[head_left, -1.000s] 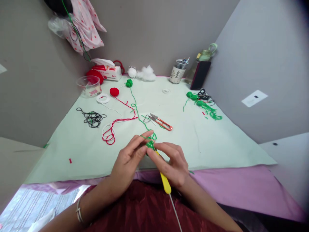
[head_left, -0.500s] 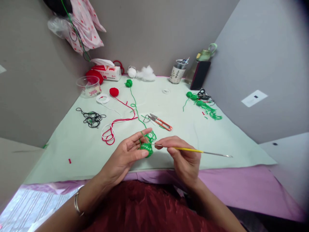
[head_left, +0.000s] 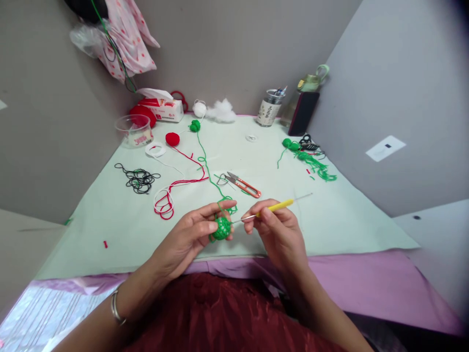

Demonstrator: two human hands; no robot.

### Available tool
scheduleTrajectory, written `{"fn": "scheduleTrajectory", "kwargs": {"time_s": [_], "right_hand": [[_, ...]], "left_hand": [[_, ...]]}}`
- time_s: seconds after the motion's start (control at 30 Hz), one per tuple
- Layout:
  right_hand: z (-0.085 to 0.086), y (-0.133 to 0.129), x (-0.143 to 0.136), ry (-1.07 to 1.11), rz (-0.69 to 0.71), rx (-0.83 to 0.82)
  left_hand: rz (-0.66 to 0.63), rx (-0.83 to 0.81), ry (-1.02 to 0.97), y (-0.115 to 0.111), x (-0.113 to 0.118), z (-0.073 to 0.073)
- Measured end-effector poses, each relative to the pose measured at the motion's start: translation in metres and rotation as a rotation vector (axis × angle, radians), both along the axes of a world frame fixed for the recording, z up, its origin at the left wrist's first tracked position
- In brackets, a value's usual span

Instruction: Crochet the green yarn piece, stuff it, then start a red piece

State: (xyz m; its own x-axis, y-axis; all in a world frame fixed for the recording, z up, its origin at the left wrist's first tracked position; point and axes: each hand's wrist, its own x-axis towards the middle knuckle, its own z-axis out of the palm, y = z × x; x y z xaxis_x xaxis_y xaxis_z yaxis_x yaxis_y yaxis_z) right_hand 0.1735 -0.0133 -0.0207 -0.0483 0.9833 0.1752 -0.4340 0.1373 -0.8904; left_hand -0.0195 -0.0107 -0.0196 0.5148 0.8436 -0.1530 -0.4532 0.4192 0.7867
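Observation:
Between the thumb and fingers of my left hand [head_left: 194, 230] is a small round green crocheted piece [head_left: 222, 229], with pale filling showing through its stitches. Green yarn [head_left: 205, 164] runs from a small green ball [head_left: 195, 126] at the back down to this hand and passes over its raised index finger. My right hand [head_left: 280, 230] is closed on the yellow handle of a crochet hook [head_left: 278, 206]. The hook's left metal end points at the right side of the crocheted piece, where a bit of green yarn meets it. The hook's other end sticks out up and right.
Orange thread snips [head_left: 245, 186] lie just beyond my hands. To the left are tangled black cord [head_left: 141, 180], a red yarn ball [head_left: 172, 139] and a clear tub [head_left: 134, 132]. Green pieces [head_left: 291, 144], a phone [head_left: 304, 114] and a pen cup [head_left: 270, 108] stand or lie right.
My right hand has rolled, so the hook's far end now tilts up and the handle shows more. The crocheted piece has turned in my left hand, whose thumb has shifted left on it.

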Motion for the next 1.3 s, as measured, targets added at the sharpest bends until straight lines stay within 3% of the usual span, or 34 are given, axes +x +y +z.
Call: {"fn": "scheduleTrajectory", "kwargs": {"time_s": [0.13,0.37,0.47,0.63,0.83,1.0,1.13,1.3], "right_hand": [[-0.004,-0.004,-0.003,-0.058,-0.009,0.127],[-0.006,-0.010,-0.008,-0.450,-0.115,0.472],[-0.008,-0.009,-0.009,-0.370,-0.108,0.439],[-0.014,-0.004,-0.008,-0.124,-0.009,0.215],[-0.012,-0.002,-0.004,-0.088,0.044,0.170],[-0.011,-0.003,-0.001,-0.148,0.048,0.199],[-0.005,-0.004,0.003,-0.317,0.019,0.273],[0.001,-0.009,0.004,-0.626,-0.091,0.582]], "left_hand": [[-0.077,0.023,0.051,-0.002,0.000,-0.004],[-0.011,0.137,0.129,-0.003,0.003,-0.009],[0.018,0.185,0.207,-0.002,0.002,-0.004],[0.059,0.303,0.351,-0.002,-0.001,0.003],[0.068,0.381,0.395,-0.001,-0.002,0.003],[0.100,0.412,0.452,-0.001,-0.001,0.008],[0.138,0.458,0.517,-0.001,0.000,0.010],[0.265,0.515,0.556,-0.005,0.005,0.005]]}}
